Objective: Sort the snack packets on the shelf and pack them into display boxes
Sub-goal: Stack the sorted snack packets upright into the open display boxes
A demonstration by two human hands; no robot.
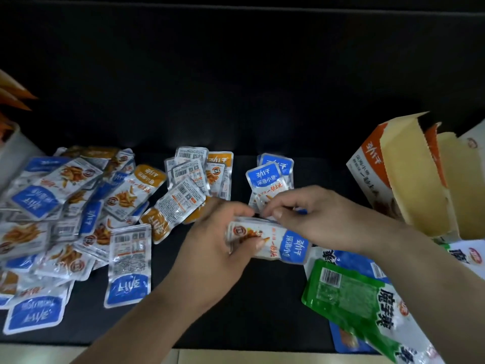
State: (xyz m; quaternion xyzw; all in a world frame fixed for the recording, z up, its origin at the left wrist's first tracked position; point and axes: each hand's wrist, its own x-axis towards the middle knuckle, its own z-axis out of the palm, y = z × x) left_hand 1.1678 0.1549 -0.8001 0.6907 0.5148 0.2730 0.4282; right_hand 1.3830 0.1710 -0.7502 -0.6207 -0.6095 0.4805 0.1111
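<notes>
Now, left hand (217,240): we grip the blue packet stack (273,245) by its left end, thumb across the front, fingers curled behind.
Right hand (312,214): curled over the stack's upper edge, fingertips pinching it at its 12 o'clock side.
Blue packet stack: between our hands at the middle of the shelf (236,114), lying lengthwise, blue label end toward 3 o'clock.
Loose pile (60,206): blue and orange packets overlapping at 9 o'clock from our hands, some face down with barcodes up.
Orange packets (194,174): small cluster at 11 o'clock, mostly back side up.
Blue pair (270,172): two packets overlapped at 12 o'clock, just beyond our right hand.
Display box (393,177): open, orange and white, tilted, at 2 o'clock; a second box (462,190) stands just beside it, further right.
Green packet (351,295): at 5 o'clock, lying over a larger blue bag (351,261).
Shelf: dark, running across our view; we cannot tell whether the stack rests on it or hangs clear.
</notes>
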